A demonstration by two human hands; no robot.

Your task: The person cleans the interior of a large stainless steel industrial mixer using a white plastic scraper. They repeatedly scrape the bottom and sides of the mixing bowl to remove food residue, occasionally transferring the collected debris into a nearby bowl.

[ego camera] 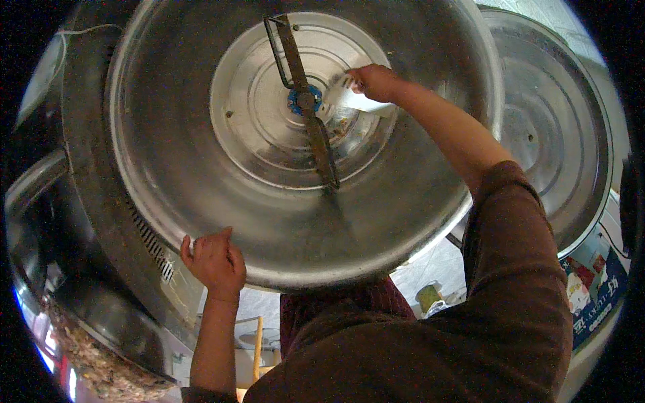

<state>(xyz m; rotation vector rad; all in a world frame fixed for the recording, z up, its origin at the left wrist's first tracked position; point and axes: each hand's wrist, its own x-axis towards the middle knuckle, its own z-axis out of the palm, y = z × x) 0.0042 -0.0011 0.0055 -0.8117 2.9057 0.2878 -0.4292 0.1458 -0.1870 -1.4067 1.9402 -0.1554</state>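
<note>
A large round stainless-steel pan (282, 237) fills the middle of the view, tilted with its inside facing me. At its centre, a dark metal stirring bar (317, 143) with bent rods crosses the ringed round plate (252, 126), joined at a blue hub (304, 100). My right hand (378, 83) reaches inside and grips a flat white scraper-like piece (360, 101), partly blurred, close to the hub. Small food-like scraps (343, 126) lie on the plate below it. At the pan's near left rim, my left hand (214, 259) holds the edge with curled fingers.
To the right is a second round steel pan or lid (544, 136), above a printed box (594, 287). At lower left a shiny steel vessel (101, 302) stands near a chopped, food-like mass (111, 365). A vented metal housing (146, 242) borders the pan.
</note>
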